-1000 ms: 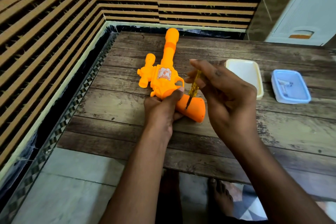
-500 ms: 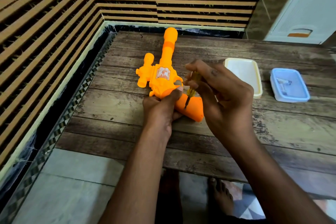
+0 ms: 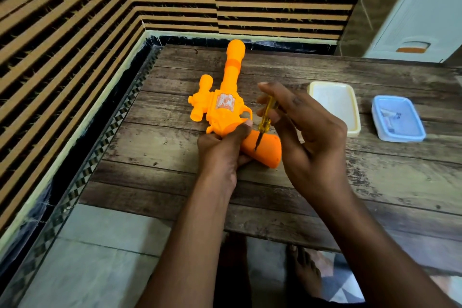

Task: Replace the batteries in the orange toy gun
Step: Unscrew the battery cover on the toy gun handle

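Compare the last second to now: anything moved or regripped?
Little. The right hand still pinches the yellow screwdriver, its fingertips shifting on the handle as if twisting it; the tip stays on the grip of the orange toy gun. The left hand keeps holding the gun. The cream tray and blue container have not moved.

**One head-worn view, looking forward and down**

There is a single wide-angle view, taken from the person's head and tilted down over a wooden table [image 3: 350, 182]. It sits close above the work: both forearms reach up from the lower edge and the hands meet near the middle. The far side takes in a striped wall [image 3: 100, 20] at the left and top, which bends with the lens. The floor and bare feet show along the bottom.
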Motion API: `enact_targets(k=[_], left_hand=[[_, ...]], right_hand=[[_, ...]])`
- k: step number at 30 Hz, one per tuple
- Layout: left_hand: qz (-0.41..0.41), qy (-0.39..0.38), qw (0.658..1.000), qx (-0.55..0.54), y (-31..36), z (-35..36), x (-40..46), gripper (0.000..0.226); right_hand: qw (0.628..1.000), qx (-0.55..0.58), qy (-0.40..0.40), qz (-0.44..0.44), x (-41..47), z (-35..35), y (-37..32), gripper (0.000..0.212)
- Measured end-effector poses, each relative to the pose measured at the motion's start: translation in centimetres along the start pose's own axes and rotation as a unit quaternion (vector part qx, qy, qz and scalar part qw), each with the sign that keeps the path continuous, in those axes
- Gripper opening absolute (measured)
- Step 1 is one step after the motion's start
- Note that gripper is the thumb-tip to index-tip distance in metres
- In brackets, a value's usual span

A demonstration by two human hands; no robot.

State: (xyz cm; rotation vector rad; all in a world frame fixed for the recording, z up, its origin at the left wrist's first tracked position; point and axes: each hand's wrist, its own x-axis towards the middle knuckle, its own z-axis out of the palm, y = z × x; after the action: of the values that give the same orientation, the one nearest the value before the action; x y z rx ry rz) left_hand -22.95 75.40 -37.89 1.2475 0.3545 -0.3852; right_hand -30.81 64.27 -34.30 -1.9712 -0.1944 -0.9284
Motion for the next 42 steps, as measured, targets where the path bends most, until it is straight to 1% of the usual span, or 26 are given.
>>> enact_targets(k=[4, 7, 10, 13, 16, 22, 25, 26, 29, 33, 37, 38, 40, 42], left_hand=[[0.003, 0.009, 1.0, 0.004, -0.2, -0.1, 0.3, 0.033], [0.005, 0.01, 1.0, 0.001, -0.2, 0.0, 0.3, 0.033], [0.002, 0.018, 1.0, 0.006, -0.2, 0.1, 0.4, 0.035], [-0.011, 0.023, 1.0, 0.001, 0.0, 0.0, 0.4, 0.032], [-0.013, 0.032, 0.999, 0.001, 0.3, -0.1, 0.5, 0.028], [-0.014, 0.039, 0.999, 0.006, 0.8, -0.6, 0.0, 0.021], [-0.019, 0.038, 0.999, -0.002, 0.9, -0.8, -0.1, 0.02], [-0.021, 0.04, 0.999, -0.005, 1.0, -0.8, -0.2, 0.02], [-0.025, 0.046, 0.999, -0.014, 1.3, -0.9, -0.3, 0.023], [-0.025, 0.048, 0.998, -0.027, 1.6, -1.0, -0.4, 0.026], [-0.042, 0.024, 0.998, -0.04, 1.7, -1.0, -0.4, 0.017], [-0.044, 0.018, 0.998, -0.039, 1.7, -1.1, -0.4, 0.018], [-0.048, 0.005, 0.998, -0.038, 1.6, -1.2, -0.2, 0.028], [-0.048, -0.005, 0.998, -0.041, 1.7, -1.3, -0.2, 0.028]], right_hand=[[1.0, -0.005, 0.024, 0.005, -0.2, -0.2, 0.1, 0.03], [0.998, -0.019, 0.053, 0.001, -0.3, -0.5, 0.1, 0.026], [0.994, -0.059, 0.09, -0.012, -0.2, -0.5, 0.4, 0.02], [0.986, -0.126, 0.094, -0.055, -0.2, -0.4, 1.6, 0.012], [0.98, -0.177, 0.057, -0.076, -0.4, -0.2, 3.7, 0.009], [0.966, -0.246, -0.043, -0.064, -0.5, 1.2, 7.2, 0.029], [0.963, -0.25, -0.095, -0.017, -0.5, 1.1, 8.2, 0.038], [0.963, -0.246, -0.108, -0.007, -0.5, 1.1, 8.4, 0.037], [0.96, -0.239, -0.146, -0.011, -0.4, 1.2, 8.7, 0.028], [0.946, -0.251, -0.205, 0.003, -0.5, 1.3, 9.0, 0.037], [0.943, -0.255, -0.213, 0.016, -0.5, 1.5, 8.8, 0.041], [0.943, -0.256, -0.213, 0.016, -0.6, 1.6, 8.8, 0.042], [0.943, -0.252, -0.214, 0.021, -0.8, 1.6, 8.9, 0.043], [0.947, -0.242, -0.206, 0.03, -0.8, 1.6, 8.8, 0.042]])
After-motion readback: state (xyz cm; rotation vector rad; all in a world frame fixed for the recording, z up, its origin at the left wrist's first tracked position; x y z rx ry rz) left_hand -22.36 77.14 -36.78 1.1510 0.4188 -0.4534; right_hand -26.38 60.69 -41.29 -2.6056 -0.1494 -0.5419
